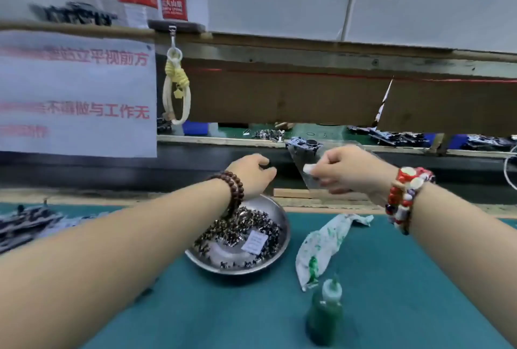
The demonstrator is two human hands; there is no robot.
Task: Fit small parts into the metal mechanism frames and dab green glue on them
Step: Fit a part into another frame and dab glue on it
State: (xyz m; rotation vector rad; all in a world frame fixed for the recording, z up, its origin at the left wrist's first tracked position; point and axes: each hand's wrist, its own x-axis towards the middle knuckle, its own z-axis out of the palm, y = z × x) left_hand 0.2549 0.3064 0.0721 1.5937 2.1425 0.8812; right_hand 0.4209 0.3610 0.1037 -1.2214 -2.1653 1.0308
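Green bench mat [195, 306] carries a metal bowl [282, 239] of small parts and a glue bottle [326, 312] nearer. A clear sheet [307, 164] bearing a mechanism frame [303, 145] is pinched by the right hand [349, 169]; the left hand [253, 173], loosely curled, holds nothing visible. Tilting could slide the frame off.

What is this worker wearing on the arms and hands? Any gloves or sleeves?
No gloves and no sleeves show: both forearms are bare. The left hand has a double loop of dark brown round wooden-looking beads at the wrist. The right hand has a chunkier bracelet of red, white and dark blue beads at the wrist.
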